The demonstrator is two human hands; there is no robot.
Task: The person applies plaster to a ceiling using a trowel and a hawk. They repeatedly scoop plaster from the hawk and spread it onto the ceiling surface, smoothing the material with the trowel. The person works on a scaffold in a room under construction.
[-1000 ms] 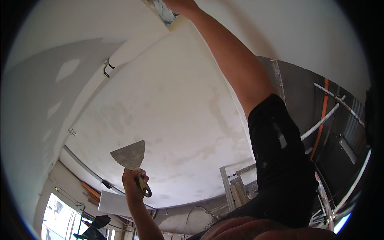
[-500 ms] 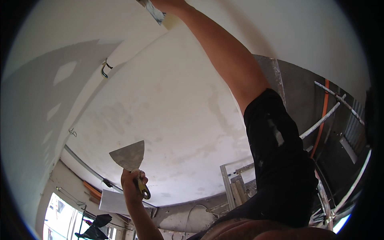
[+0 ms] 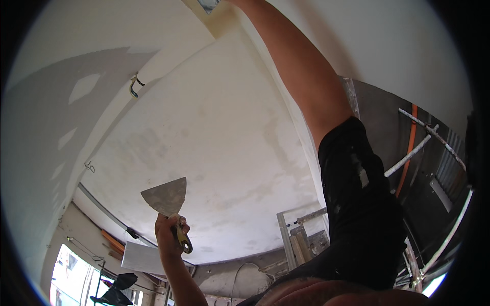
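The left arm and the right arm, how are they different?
The left arm shows its grip, holding a scraper; the right arm runs out past the top edge. The left arm looks smaller in the picture than the right arm. What shows of the left arm is bare; the right arm has a black sleeve. Both are raised, forearms bare.

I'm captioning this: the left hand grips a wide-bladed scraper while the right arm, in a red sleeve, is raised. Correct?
Not quite: the sleeve is black, not red, as the head view shows. The left hand grips the scraper; the right arm is raised.
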